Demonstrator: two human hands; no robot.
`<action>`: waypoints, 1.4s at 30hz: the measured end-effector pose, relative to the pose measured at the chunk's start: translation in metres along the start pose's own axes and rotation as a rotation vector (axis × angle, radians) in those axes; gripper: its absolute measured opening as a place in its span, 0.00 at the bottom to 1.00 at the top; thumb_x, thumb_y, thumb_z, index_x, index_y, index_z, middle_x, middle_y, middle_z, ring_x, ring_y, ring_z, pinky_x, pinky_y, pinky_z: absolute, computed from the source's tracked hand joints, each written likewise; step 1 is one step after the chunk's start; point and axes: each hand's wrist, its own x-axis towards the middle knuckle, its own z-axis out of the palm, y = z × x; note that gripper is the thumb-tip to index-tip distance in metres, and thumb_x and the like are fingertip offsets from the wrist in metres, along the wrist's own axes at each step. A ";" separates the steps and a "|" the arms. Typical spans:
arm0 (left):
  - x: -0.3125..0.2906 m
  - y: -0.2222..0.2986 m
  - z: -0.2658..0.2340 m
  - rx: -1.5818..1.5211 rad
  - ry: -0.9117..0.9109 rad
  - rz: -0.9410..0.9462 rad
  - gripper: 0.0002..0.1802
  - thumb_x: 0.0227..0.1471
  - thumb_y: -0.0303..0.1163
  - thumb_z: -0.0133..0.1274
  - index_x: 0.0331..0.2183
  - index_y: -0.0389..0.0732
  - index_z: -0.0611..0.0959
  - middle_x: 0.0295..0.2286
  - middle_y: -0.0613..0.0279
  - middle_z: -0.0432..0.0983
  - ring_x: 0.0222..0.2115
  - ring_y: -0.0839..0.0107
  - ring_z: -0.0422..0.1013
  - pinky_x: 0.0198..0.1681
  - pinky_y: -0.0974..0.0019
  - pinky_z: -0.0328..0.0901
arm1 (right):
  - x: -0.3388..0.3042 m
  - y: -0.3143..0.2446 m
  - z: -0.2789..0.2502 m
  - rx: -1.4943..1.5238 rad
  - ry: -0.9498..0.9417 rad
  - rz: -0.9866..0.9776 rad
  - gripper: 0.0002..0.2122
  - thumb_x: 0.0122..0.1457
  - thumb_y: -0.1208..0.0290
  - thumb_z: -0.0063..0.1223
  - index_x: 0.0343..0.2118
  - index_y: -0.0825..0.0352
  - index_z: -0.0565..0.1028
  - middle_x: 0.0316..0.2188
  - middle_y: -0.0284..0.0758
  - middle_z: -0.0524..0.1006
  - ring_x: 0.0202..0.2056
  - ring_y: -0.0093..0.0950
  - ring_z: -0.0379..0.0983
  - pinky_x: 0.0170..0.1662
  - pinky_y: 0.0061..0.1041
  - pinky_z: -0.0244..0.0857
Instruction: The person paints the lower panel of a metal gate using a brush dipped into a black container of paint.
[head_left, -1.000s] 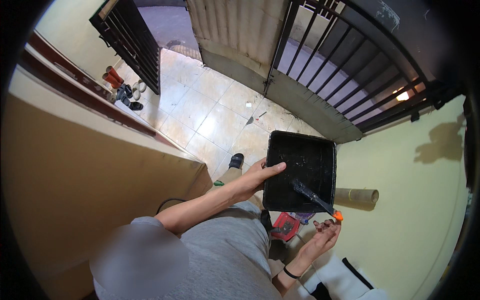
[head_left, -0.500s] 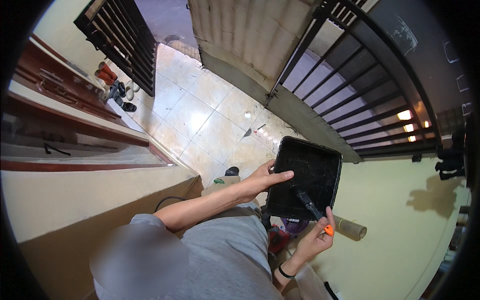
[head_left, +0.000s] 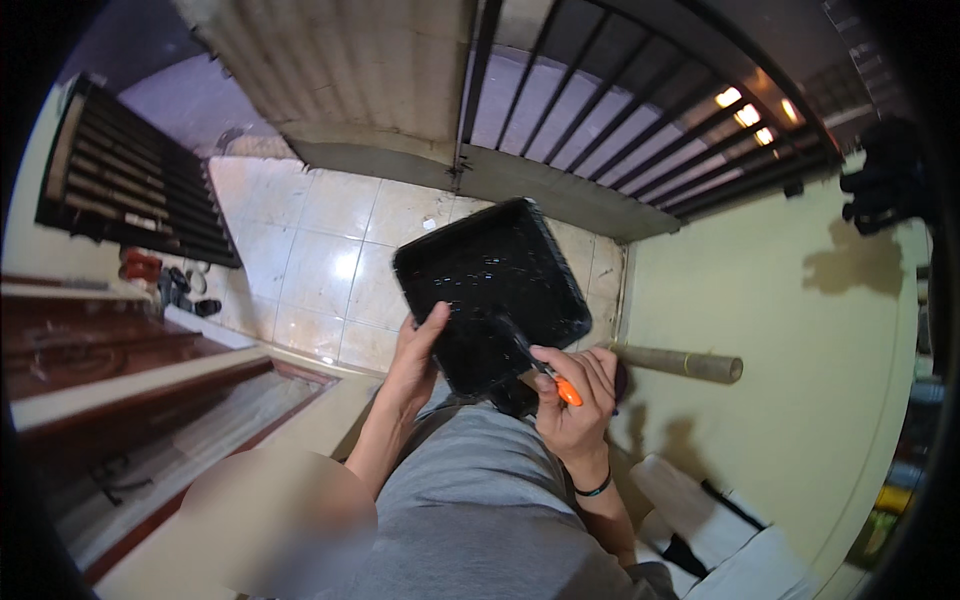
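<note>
A black, square, shallow tray with raised edges is held tilted in front of me. My left hand grips its left edge, the thumb lying over the rim and the fingers underneath. My right hand is closed round the handle of a dark brush with an orange end. The brush's dark front end reaches into the lower part of the tray, where it blends with the black surface. Whether its tip touches the tray is hard to tell. Small shiny specks show on the tray's inside.
Beyond the tray lies a tiled floor, bordered by a barred metal gate. A second barred gate panel stands at left, near several shoes. On the right, a tan tube juts out beside the pale wall.
My view has turned to the right. The tray has come round in front of my body and tilted differently. My right hand has moved inward with the brush, its fingers now closer to the tray.
</note>
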 end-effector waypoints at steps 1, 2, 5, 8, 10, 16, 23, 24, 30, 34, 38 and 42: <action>0.001 0.001 -0.006 -0.009 0.008 0.002 0.37 0.61 0.51 0.62 0.60 0.36 0.73 0.53 0.58 0.78 0.54 0.67 0.73 0.62 0.60 0.64 | 0.001 0.001 0.004 0.016 -0.020 0.008 0.11 0.66 0.64 0.60 0.45 0.64 0.82 0.31 0.33 0.81 0.31 0.32 0.76 0.46 0.35 0.63; 0.004 0.002 -0.013 -0.019 0.016 0.003 0.37 0.61 0.50 0.62 0.60 0.35 0.72 0.53 0.57 0.77 0.55 0.67 0.72 0.62 0.60 0.63 | 0.003 0.001 0.007 0.033 -0.040 0.016 0.11 0.65 0.64 0.60 0.45 0.64 0.82 0.31 0.33 0.81 0.31 0.32 0.76 0.46 0.35 0.63; 0.007 0.009 -0.026 -0.016 0.017 0.011 0.38 0.63 0.52 0.59 0.61 0.34 0.71 0.55 0.56 0.76 0.56 0.65 0.72 0.63 0.60 0.65 | -0.003 0.002 0.018 0.049 -0.003 0.022 0.12 0.65 0.64 0.61 0.46 0.63 0.82 0.31 0.31 0.81 0.31 0.31 0.75 0.45 0.35 0.63; 0.007 0.018 -0.027 0.005 0.020 0.024 0.39 0.65 0.56 0.55 0.63 0.35 0.71 0.57 0.56 0.74 0.58 0.65 0.71 0.64 0.59 0.64 | -0.004 -0.001 0.021 0.052 0.039 0.047 0.10 0.64 0.66 0.61 0.44 0.64 0.82 0.32 0.34 0.82 0.31 0.33 0.75 0.44 0.34 0.64; 0.009 0.022 -0.027 0.014 0.022 0.038 0.41 0.65 0.59 0.53 0.64 0.37 0.70 0.59 0.56 0.73 0.59 0.64 0.69 0.65 0.58 0.62 | -0.009 0.000 0.021 0.051 0.058 0.061 0.10 0.63 0.66 0.61 0.44 0.64 0.83 0.32 0.34 0.82 0.31 0.33 0.76 0.44 0.34 0.64; 0.008 0.032 -0.021 0.021 -0.035 0.051 0.41 0.67 0.62 0.47 0.67 0.41 0.68 0.63 0.58 0.69 0.63 0.63 0.66 0.68 0.56 0.58 | -0.018 0.002 0.027 0.051 0.114 0.052 0.13 0.57 0.70 0.67 0.45 0.63 0.83 0.34 0.33 0.83 0.32 0.33 0.77 0.43 0.34 0.65; 0.000 0.029 -0.024 0.049 -0.018 0.033 0.40 0.68 0.61 0.46 0.66 0.40 0.68 0.62 0.58 0.70 0.63 0.63 0.66 0.68 0.56 0.59 | -0.019 -0.007 0.030 0.127 0.104 0.050 0.16 0.52 0.75 0.70 0.46 0.63 0.84 0.35 0.32 0.83 0.32 0.32 0.77 0.41 0.31 0.68; -0.001 0.030 -0.024 0.045 -0.022 0.028 0.40 0.68 0.61 0.46 0.66 0.40 0.68 0.62 0.58 0.70 0.62 0.64 0.67 0.68 0.57 0.59 | -0.020 -0.007 0.033 0.128 0.106 0.043 0.16 0.52 0.75 0.70 0.46 0.63 0.84 0.35 0.32 0.83 0.33 0.32 0.77 0.41 0.31 0.68; -0.002 0.029 -0.026 0.069 -0.004 0.046 0.39 0.67 0.61 0.47 0.64 0.39 0.72 0.60 0.58 0.73 0.60 0.65 0.69 0.66 0.57 0.61 | -0.022 -0.006 0.036 0.099 0.098 0.027 0.17 0.54 0.72 0.70 0.48 0.62 0.83 0.35 0.30 0.82 0.33 0.29 0.78 0.41 0.30 0.69; -0.004 0.032 -0.032 0.078 -0.011 0.043 0.39 0.66 0.62 0.48 0.65 0.41 0.71 0.60 0.58 0.73 0.60 0.63 0.70 0.66 0.56 0.62 | -0.022 -0.011 0.031 0.110 0.115 0.015 0.14 0.56 0.73 0.68 0.46 0.64 0.84 0.36 0.32 0.83 0.34 0.31 0.80 0.39 0.30 0.71; -0.003 0.030 -0.038 0.081 -0.031 0.051 0.40 0.67 0.62 0.47 0.65 0.41 0.71 0.61 0.58 0.72 0.61 0.63 0.69 0.67 0.56 0.60 | -0.018 -0.021 0.024 0.123 0.102 0.009 0.10 0.60 0.72 0.65 0.44 0.66 0.84 0.35 0.34 0.84 0.33 0.33 0.80 0.37 0.30 0.72; -0.004 0.026 -0.040 0.067 -0.031 0.064 0.39 0.67 0.62 0.47 0.65 0.41 0.71 0.61 0.58 0.72 0.61 0.63 0.68 0.67 0.56 0.60 | -0.020 -0.019 0.028 0.138 0.102 0.038 0.10 0.61 0.71 0.65 0.44 0.67 0.83 0.36 0.35 0.84 0.33 0.33 0.81 0.36 0.29 0.73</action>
